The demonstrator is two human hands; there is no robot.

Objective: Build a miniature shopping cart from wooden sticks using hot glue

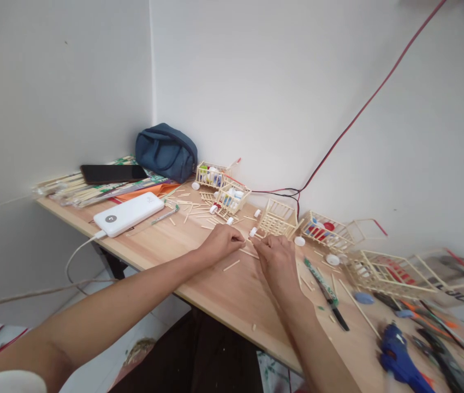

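Observation:
My left hand [220,243] and my right hand [275,256] rest close together on the wooden table [215,289]. Both have their fingers curled in a pinch around thin wooden sticks [248,246] that lie between them. A small stick cart [277,218] with white cap wheels stands just behind my right hand. A loose stick [231,266] lies in front of my left hand. What exactly each hand pinches is too small to name beyond thin sticks.
Several other stick carts [232,196] stand along the wall. A white power bank [129,213], a black phone [112,173] and a blue pouch [166,151] sit at the left. A blue glue gun [399,357], a knife [326,292] and pliers lie at the right.

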